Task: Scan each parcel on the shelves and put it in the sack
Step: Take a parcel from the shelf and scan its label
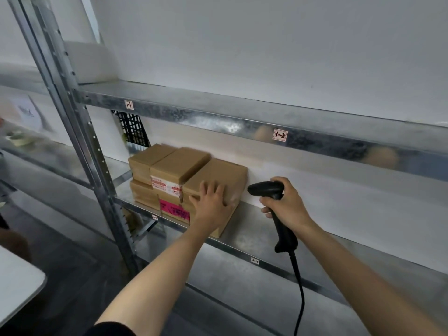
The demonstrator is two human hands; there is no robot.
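Left hand (213,202), fingers spread flat, on brown parcel (218,170), mid shelf (266,229); right hand (284,207), at its 3 o'clock, grips scanner (266,189). Best next: slide parcel fwd, label twd scanner.

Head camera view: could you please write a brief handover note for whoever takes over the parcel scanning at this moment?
Left hand: open, fingers spread, resting on the right-hand box.
Right hand: grips the black corded scanner, its head pointed left toward that box.
Parcels: several brown boxes stacked at the left end of the metal shelf.
Done: nothing visibly bagged; the sack is out of view.
Left: scan each box, then bag it.
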